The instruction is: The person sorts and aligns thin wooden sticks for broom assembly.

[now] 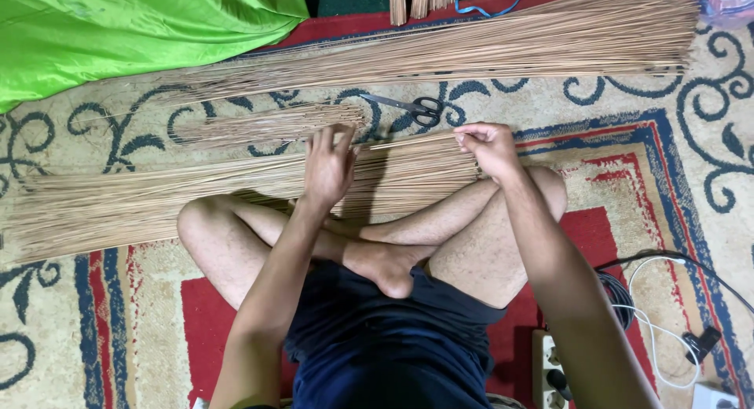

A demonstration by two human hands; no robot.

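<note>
A long layer of thin tan broom sticks (157,201) lies across the carpet in front of my crossed legs. My left hand (328,167) rests flat on these sticks near their middle, fingers spread a little. My right hand (488,147) pinches the right-hand ends of the same sticks, fingers closed on a few of them. A smaller loose bundle of sticks (267,124) lies just beyond my left hand.
Black-handled scissors (408,107) lie on the carpet beyond my hands. A large pile of long sticks (487,47) runs along the back. Green cloth (118,32) fills the top left. A power strip (550,370) and white cables (660,330) sit at my right.
</note>
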